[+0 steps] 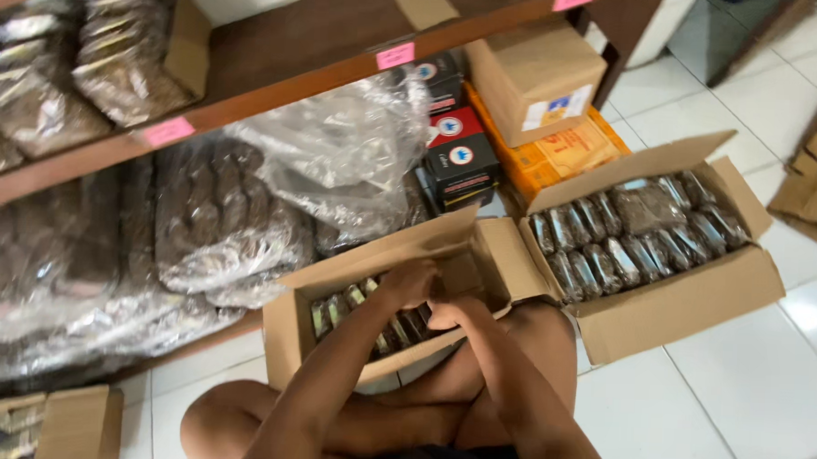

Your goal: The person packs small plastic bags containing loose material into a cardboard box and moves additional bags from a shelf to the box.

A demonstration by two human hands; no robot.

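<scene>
Both sets of fingers are curled down inside the open carton, the left hand over the packets, the right hand just beside it; what they hold I cannot tell. The carton rests against the knees. Right of it, on the floor, a second carton lies full of wrapped packets.

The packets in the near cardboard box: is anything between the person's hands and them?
Nothing visible. Both the left hand and the right hand are already inside the open cardboard box, at the packets. Its flaps are folded outward and cover nothing.
</scene>
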